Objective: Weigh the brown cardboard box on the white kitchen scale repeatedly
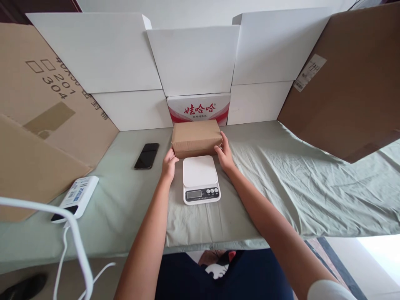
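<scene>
One brown rectangular cardboard box [196, 135] is grasped between left hand [169, 163] and right hand [225, 154]. One white plastic scale [200, 171] stands nearer; one black rectangular phone [146, 156] lies left.

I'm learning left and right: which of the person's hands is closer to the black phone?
Left. The left hand is to the right of the black phone, at the left end of the small brown box; the right hand is farther right, at the box's other end.
</scene>
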`<state>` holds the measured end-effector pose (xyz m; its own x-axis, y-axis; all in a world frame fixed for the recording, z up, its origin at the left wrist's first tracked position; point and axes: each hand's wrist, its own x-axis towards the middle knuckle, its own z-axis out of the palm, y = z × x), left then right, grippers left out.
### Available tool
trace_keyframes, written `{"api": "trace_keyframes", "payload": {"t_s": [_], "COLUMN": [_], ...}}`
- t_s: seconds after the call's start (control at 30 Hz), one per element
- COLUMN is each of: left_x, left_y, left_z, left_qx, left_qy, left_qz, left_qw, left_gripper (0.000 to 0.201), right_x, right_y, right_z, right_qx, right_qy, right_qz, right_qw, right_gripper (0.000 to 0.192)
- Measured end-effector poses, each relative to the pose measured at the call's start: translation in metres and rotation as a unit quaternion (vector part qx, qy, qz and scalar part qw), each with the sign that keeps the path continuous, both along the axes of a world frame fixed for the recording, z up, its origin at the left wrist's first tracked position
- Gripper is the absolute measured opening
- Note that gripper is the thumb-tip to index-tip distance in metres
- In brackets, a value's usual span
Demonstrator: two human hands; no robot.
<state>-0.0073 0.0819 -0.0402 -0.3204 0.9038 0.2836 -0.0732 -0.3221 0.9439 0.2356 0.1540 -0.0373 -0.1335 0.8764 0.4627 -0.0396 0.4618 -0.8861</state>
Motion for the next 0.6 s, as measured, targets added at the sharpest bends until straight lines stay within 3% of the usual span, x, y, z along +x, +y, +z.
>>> {"api": "trace_keyframes", "payload": {"t_s": [0.13, 0.3, 0.43, 0.6], "left_x": [0.001, 0.003, 0.011, 0.024], "left_y": [0.000, -0.018, -0.060, -0.125], "left_z": [0.002, 0.011, 0.015, 0.001], "left_qx": [-0.010, 0.028, 0.066, 0.022], "left_qy": [-0.013, 0.024, 0.072, 0.057], "left_qz": [-0.002, 0.026, 0.036, 0.055], "left_qw": [1.000, 0.999, 0.995, 0.997], "left_gripper": [0.068, 0.073, 0.078, 0.076], "right_x": [0.000, 0.010, 0.023, 0.038], "right_y": [0.000, -0.016, -0.046, -0.092], "right_z": [-0.001, 0.011, 0.015, -0.002], "right_qx": [0.021, 0.170, 0.212, 0.173], "right_qy": [-0.008, -0.061, -0.073, -0.060], "right_qz": [-0.001, -0.076, -0.090, -0.050], "right_qw": [1.000, 0.981, 0.970, 0.982], "right_gripper": [0.082, 0.086, 0.087, 0.077]}}
